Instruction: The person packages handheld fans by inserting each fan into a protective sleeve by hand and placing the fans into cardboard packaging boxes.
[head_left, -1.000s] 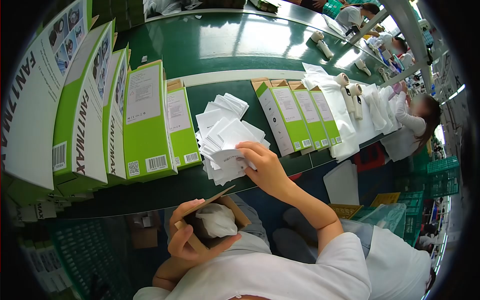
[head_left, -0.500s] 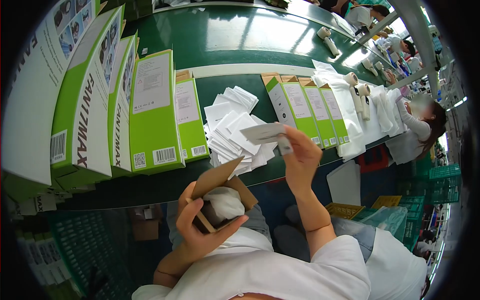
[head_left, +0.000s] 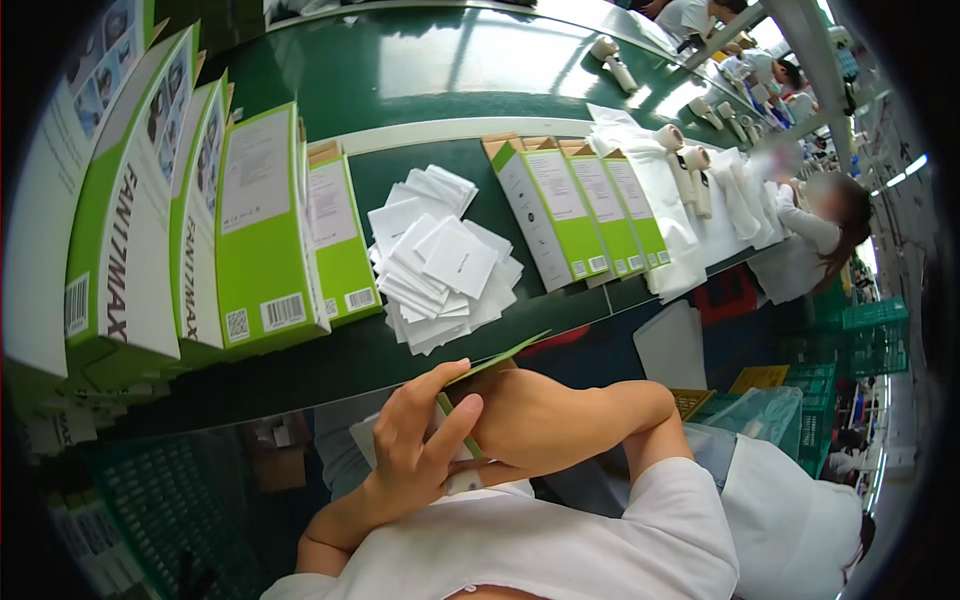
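Note:
My left hand (head_left: 415,430) is wrapped round a small cardboard box (head_left: 506,354) held close to my body, tilted, its green outside and brown inside partly showing. My right hand (head_left: 530,415) is bent over the box's opening. Most of its fingers are hidden by the box and my left hand; one digit with a pale cover (head_left: 462,482) pokes out below. Whether a leaflet is still in the right hand cannot be seen, and the box's contents are hidden too. Beyond the box, a loose pile of white leaflets (head_left: 462,262) lies on the green table (head_left: 300,375).
Tall green and white boxes (head_left: 265,225) stand in a row at the left. More green boxes (head_left: 560,220) stand right of the leaflets, beside white bags (head_left: 655,215) and pale handheld devices (head_left: 690,170). Crates (head_left: 810,410) and a seated person (head_left: 825,225) are at the right.
My right hand has come down and left from above the table, where it held a white leaflet, to the box. The box has turned, and the white-wrapped item inside is now hidden.

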